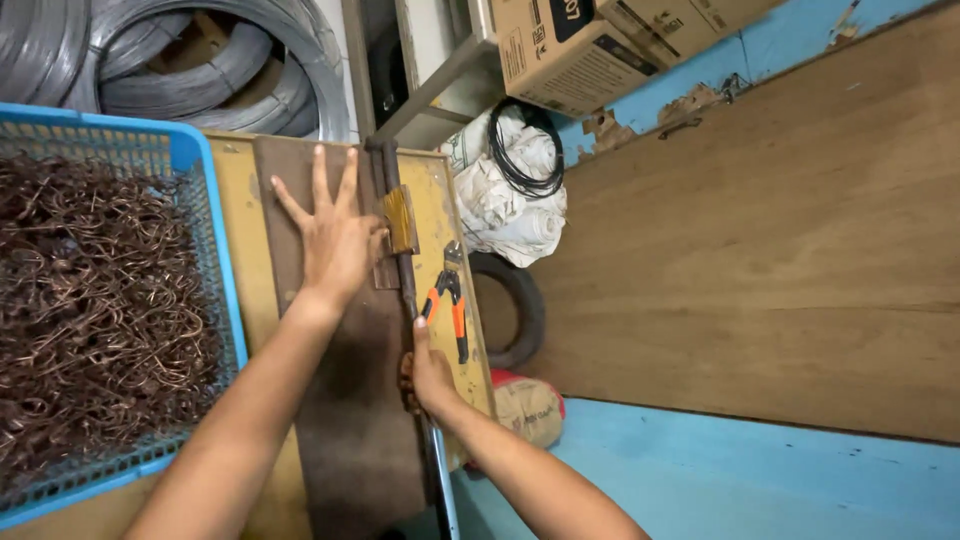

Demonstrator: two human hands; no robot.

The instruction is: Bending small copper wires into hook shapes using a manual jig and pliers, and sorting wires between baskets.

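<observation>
My left hand (335,235) lies flat with fingers spread on a dark brown metal plate (350,430) fixed on a yellow bench top (240,260). My right hand (428,372) grips a long dark metal lever bar (405,290) that runs along the plate's right edge. A small brass-coloured block (400,218) sits on the bar just right of my left thumb. Orange-handled pliers (450,300) rest on the bench beside the bar, just above my right hand.
A blue plastic basket (205,210) full of bent brown wire pieces (90,300) stands at the left. Coils of grey wire (200,70) lie behind it. A black tyre (520,310), white sacks (510,200), cardboard boxes (580,50) and a wooden panel (780,220) lie to the right.
</observation>
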